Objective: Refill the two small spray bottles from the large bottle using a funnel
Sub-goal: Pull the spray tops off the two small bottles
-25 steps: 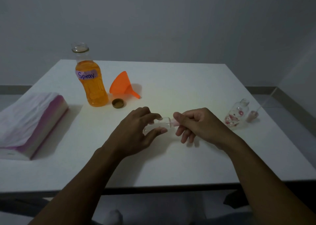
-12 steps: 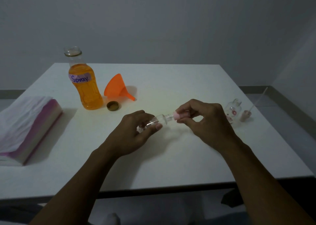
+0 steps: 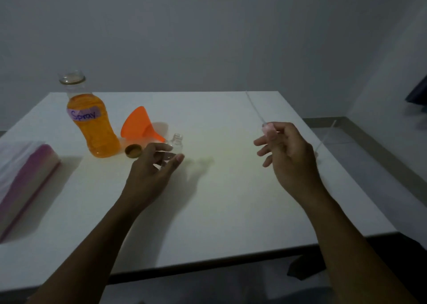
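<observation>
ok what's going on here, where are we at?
A person is setting up a refill. The left hand holds a small clear bottle upright on the table, next to the orange funnel lying on its side. The right hand pinches a pink spray top, tube pointing up, off the bottle. The large bottle of orange liquid stands open, cap beside it. The small bottle looks empty.
</observation>
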